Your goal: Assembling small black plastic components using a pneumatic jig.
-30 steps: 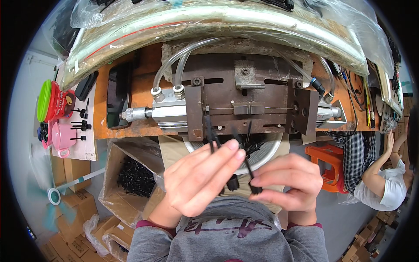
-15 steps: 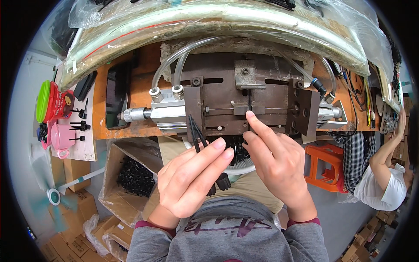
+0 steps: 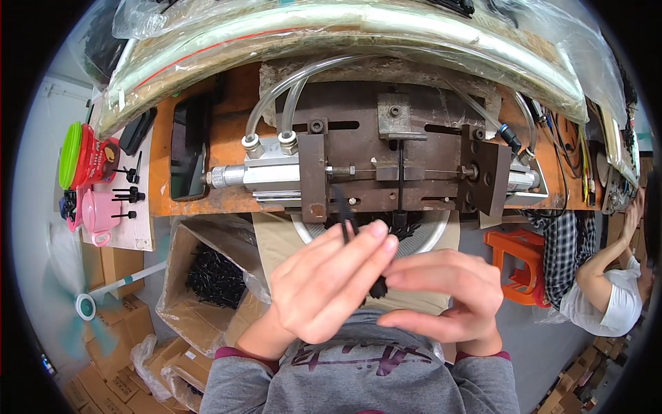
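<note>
Cardboard box (image 3: pixel 183 300), round basin (image 3: pixel 442 226) both hold black parts (image 3: pixel 215 277)!

Left hand (image 3: pixel 331 286) clamps black rods (image 3: pixel 347 219) between its fingers; right hand's (image 3: pixel 455 290) thumb and forefinger gape apart beside them. Another rod (image 3: pixel 400 186) lies in the brown fixture (image 3: pixel 434 153), its head toward the basin.

The left hand (image 3: pixel 324 290) holds slender black pieces (image 3: pixel 346 222); the right hand (image 3: pixel 452 297), thumb and forefinger apart, is just beside their near ends. Farther off, a black rod (image 3: pixel 400 169) lies across the brown metal fixture (image 3: pixel 362 148) on the tabletop (image 3: pixel 162 183).
</note>
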Demonstrator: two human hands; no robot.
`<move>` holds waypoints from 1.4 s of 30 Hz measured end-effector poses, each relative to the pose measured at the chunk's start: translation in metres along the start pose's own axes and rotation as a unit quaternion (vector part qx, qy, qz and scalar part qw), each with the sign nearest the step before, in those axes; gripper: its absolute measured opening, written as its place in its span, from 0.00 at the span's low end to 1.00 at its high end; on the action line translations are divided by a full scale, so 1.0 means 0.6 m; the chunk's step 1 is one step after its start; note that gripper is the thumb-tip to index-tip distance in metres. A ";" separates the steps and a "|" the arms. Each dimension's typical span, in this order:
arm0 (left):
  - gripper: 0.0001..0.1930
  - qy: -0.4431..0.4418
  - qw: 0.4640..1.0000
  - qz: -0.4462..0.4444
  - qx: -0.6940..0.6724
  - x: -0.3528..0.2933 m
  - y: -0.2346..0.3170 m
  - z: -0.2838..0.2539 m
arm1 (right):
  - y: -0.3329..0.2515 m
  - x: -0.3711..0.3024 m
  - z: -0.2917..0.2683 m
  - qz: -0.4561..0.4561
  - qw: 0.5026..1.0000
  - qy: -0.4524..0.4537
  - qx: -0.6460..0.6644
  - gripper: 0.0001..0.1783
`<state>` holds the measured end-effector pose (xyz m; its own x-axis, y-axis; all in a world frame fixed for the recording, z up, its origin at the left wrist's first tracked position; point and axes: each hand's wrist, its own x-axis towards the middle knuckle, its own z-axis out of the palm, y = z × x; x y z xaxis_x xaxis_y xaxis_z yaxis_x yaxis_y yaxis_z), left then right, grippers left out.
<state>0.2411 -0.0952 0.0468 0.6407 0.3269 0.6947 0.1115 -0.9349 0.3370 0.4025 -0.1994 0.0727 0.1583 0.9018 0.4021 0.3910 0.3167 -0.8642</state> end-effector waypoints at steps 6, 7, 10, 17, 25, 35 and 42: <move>0.18 -0.012 0.999 0.001 -0.031 0.009 0.007 0.006 | -0.004 -0.008 0.001 -0.031 0.993 0.006 -0.111 0.17; 0.16 -0.019 0.999 -0.009 -0.031 0.010 0.007 0.003 | -0.004 -0.010 0.002 -0.030 0.990 0.017 -0.134 0.17; 0.15 -0.020 0.999 -0.036 -0.025 0.006 0.006 -0.003 | 0.016 -0.015 -0.003 -0.036 0.972 0.038 -0.231 0.16; 0.23 0.017 0.998 -0.034 -0.045 -0.002 0.003 0.008 | 0.049 -0.014 0.003 -0.030 0.945 0.010 -0.324 0.16; 0.23 0.019 0.993 -0.071 -0.093 -0.003 0.000 0.000 | 0.046 0.005 0.012 -0.043 0.899 -0.061 -0.431 0.13; 0.29 -0.054 0.993 -0.089 -0.058 0.005 0.004 0.002 | 0.050 -0.006 0.001 -0.013 0.953 0.024 -0.302 0.14; 0.22 -0.012 0.993 -0.097 -0.065 -0.012 0.003 0.062 | 0.042 -0.033 -0.013 -0.016 0.958 0.099 -0.268 0.15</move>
<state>0.2650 -0.1047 0.0186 0.6355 0.4942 0.5932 0.1361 -0.8280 0.5440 0.4162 -0.2113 0.0452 0.2863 0.8040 0.5212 0.7994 0.0995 -0.5925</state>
